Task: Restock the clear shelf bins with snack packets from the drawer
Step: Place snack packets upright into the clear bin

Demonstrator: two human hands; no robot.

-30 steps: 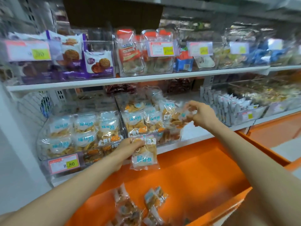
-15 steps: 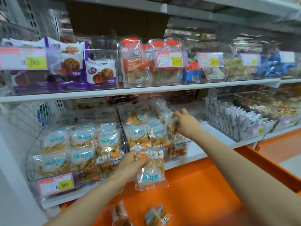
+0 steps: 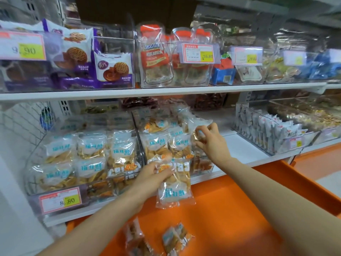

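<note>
My left hand (image 3: 154, 175) grips the top of a clear snack packet (image 3: 175, 189) with a white and blue label, which hangs upside down in front of the shelf edge above the orange drawer (image 3: 230, 209). My right hand (image 3: 209, 140) pinches another clear packet (image 3: 196, 134) at the right side of the middle clear bin (image 3: 203, 166), which holds several packets of the same kind. A second clear bin (image 3: 35, 154) to its left is also full of them. Loose packets (image 3: 175, 239) lie at the drawer's near end.
A price tag reading 8.80 (image 3: 60, 200) hangs on the left bin. The upper shelf (image 3: 166, 91) carries bins of purple biscuit packs and red-topped bags. A bin of white sachets (image 3: 267, 133) stands to the right, with bare white shelf between.
The view has moved closer to the shelf. My right hand has stayed at the middle bin's right side with its packet. My left hand keeps its packet in front of the shelf edge.
</note>
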